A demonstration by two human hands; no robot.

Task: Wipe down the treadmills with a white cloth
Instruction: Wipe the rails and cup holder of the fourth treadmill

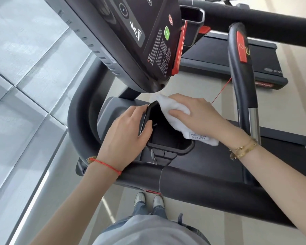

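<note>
A dark phone (151, 119) is gripped at its edge by the curled fingers of the left hand (125, 137) above the treadmill's tray (168, 142), while the white cloth (175, 119) is pressed against it under the flat, straight-fingered right hand (198, 114)

White cloth (175, 110) with printed label, black phone (151, 117), black console (131, 32) trimmed red with green button (167, 33), red cord bracelet (106, 164), gold bracelets (244, 149), black handrail (240, 71) with red patch, pale grey floor tiles (25, 68)
</note>
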